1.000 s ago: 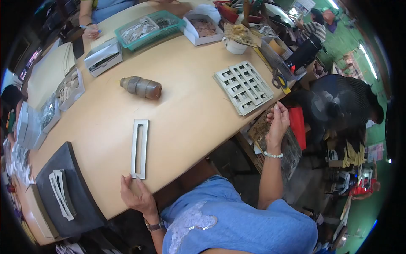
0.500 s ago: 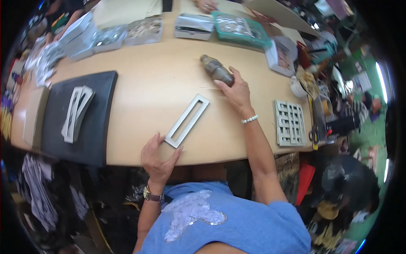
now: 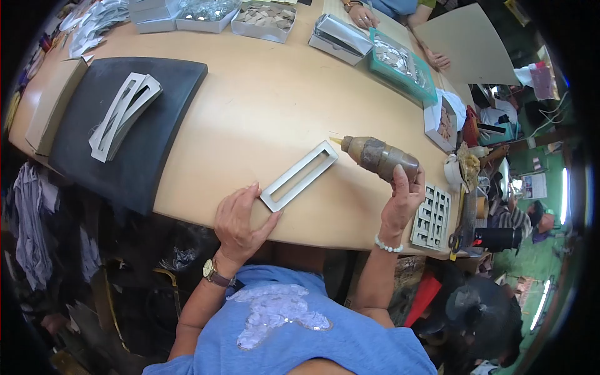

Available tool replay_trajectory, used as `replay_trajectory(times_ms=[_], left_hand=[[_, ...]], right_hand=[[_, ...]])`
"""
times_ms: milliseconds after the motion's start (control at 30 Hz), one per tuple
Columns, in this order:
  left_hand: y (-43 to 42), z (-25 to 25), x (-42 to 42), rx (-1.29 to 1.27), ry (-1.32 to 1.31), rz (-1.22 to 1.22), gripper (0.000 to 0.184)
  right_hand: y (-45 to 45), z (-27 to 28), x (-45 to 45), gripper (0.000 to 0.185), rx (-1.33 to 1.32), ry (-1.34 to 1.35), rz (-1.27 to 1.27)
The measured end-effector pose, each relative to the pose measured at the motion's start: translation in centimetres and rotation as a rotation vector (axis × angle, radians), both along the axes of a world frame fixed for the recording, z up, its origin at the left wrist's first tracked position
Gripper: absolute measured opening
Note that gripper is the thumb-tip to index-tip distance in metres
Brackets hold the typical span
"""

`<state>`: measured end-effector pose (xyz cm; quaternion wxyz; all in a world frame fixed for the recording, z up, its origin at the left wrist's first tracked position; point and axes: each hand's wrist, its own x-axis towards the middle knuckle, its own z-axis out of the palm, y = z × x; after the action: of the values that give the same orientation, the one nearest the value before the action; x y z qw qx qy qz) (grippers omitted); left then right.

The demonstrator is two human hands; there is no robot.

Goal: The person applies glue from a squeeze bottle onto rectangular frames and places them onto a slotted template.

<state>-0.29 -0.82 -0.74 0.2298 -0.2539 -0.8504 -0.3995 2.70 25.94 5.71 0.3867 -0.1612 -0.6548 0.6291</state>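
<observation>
My right hand (image 3: pixel 403 203) grips a brown squeeze bottle (image 3: pixel 380 157) by its base. The bottle lies tilted in the air, its yellow nozzle (image 3: pixel 335 140) pointing left, close to the far end of a grey rectangular frame (image 3: pixel 299 177). That frame has a long slot down its middle and lies slantwise on the table. Thumb and fingers of my left hand (image 3: pixel 240 219) pinch the frame's near end from both sides. Whether the nozzle touches the frame I cannot tell.
Similar frames lie stacked on a black board (image 3: pixel 69 134) at left, and more are piled (image 3: pixel 431 217) at right. Boxes of small pieces (image 3: pixel 264 22) and a green tray (image 3: pixel 403 65) stand across the table (image 3: pixel 244 94). Another person's hands (image 3: pixel 362 15) are at the far side.
My right hand has lifted the bottle off the table and turned it, nozzle leftward toward the frame. The left hand stays at the frame's near end. The camera view has rotated.
</observation>
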Motion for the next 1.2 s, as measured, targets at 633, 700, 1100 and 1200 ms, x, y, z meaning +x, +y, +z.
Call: replay_trajectory(times_ms=[633, 700, 1100, 1200], left_hand=[[0.0, 0.4, 0.0, 0.007, 0.004, 0.004, 0.063], [0.0, 0.5, 0.0, 0.000, 0.004, 0.003, 0.063], [0.0, -0.2, 0.1, 0.017, -0.005, 0.004, 0.067], [0.0, -0.4, 0.1, 0.024, 0.014, 0.012, 0.076]], right_hand=[[-0.6, -1.5, -0.9, 0.030, 0.050, -0.026, -0.083], [-0.6, -1.6, -0.9, 0.030, 0.047, -0.034, -0.089], [-6.0, -1.7, 1.9, 0.028, -0.044, -0.162, 0.046], [-7.7, -2.1, 2.6, 0.031, -0.044, -0.178, 0.087]])
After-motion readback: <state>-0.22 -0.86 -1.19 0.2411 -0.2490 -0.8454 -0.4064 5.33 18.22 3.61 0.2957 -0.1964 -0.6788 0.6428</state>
